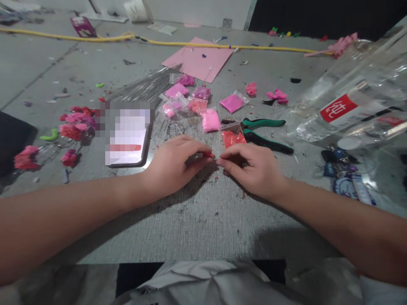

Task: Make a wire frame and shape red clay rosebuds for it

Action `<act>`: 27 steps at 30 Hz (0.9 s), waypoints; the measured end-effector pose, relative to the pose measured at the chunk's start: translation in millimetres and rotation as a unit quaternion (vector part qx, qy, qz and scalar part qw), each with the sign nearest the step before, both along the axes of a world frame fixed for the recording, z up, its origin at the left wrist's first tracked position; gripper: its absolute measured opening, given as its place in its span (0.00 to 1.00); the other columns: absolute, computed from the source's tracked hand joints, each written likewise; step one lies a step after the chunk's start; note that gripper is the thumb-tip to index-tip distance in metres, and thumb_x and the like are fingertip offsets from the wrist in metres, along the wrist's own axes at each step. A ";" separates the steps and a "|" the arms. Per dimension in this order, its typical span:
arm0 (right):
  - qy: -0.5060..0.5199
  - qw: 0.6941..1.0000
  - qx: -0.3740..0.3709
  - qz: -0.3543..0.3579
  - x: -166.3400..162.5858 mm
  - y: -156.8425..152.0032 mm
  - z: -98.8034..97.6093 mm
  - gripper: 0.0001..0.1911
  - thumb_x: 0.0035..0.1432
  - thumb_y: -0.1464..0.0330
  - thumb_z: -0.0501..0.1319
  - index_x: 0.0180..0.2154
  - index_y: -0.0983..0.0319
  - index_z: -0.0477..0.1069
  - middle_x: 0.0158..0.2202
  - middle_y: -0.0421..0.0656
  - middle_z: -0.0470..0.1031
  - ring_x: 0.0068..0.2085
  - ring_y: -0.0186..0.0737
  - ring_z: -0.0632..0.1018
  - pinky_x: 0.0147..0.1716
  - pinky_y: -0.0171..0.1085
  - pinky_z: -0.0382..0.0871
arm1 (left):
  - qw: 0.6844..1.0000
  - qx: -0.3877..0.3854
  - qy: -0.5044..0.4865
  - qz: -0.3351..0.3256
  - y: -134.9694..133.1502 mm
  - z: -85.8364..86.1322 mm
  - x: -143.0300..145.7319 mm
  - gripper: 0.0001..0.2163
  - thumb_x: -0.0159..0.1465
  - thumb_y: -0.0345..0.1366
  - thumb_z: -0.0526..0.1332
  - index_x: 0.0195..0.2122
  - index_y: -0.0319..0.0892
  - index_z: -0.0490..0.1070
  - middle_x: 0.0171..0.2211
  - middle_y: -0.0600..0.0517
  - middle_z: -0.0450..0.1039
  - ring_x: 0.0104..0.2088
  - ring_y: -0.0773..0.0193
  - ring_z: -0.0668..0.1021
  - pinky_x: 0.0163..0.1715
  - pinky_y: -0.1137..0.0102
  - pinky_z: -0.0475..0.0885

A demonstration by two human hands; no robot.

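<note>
While both forearms rest on the grey table [197, 228], my left hand [173, 166] pinches a small red piece [209, 155] between thumb and fingers, along with a thin grey bit I cannot make out. My right hand [254, 170] is curled, its thumb and forefinger nipping the same red piece from the other side. Just beyond lie a red packet [233, 138] and green-handled pliers [265, 123]. Pink packets [210, 120] sit farther back, a phone [127, 135] to the left and a clear bottle [349, 97] to the right.
</note>
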State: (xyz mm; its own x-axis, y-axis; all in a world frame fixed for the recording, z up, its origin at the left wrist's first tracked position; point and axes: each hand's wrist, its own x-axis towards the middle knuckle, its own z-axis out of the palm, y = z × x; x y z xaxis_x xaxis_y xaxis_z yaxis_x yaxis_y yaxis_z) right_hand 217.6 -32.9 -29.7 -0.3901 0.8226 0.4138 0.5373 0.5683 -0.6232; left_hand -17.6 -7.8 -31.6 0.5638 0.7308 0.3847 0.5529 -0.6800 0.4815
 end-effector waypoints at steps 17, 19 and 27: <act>0.023 0.997 0.067 0.003 -3.9 1.8 -2.7 0.05 0.68 0.66 0.67 0.43 0.58 0.82 0.40 0.43 0.86 0.40 0.40 0.84 0.42 0.40 0.77 | 0.991 -0.103 -0.080 0.001 -4.3 4.8 -0.9 0.09 0.70 0.41 0.65 0.49 0.46 0.79 0.42 0.50 0.84 0.40 0.62 0.84 0.43 0.69 0.77; 0.015 0.998 0.068 0.002 -4.8 1.4 -2.1 0.04 0.69 0.66 0.67 0.42 0.58 0.81 0.40 0.43 0.86 0.40 0.40 0.84 0.42 0.40 0.77 | 0.990 -0.107 -0.089 0.007 -4.6 3.5 -0.6 0.09 0.70 0.42 0.65 0.48 0.47 0.80 0.44 0.50 0.84 0.42 0.61 0.84 0.44 0.69 0.78; 0.010 0.998 0.059 0.026 -8.6 0.2 1.2 0.04 0.68 0.71 0.63 0.38 0.60 0.76 0.36 0.42 0.82 0.32 0.35 0.77 0.32 0.37 0.70 | 0.995 -0.068 -0.078 -0.016 -4.5 5.4 1.5 0.09 0.70 0.35 0.65 0.50 0.47 0.81 0.44 0.51 0.85 0.42 0.61 0.85 0.46 0.68 0.78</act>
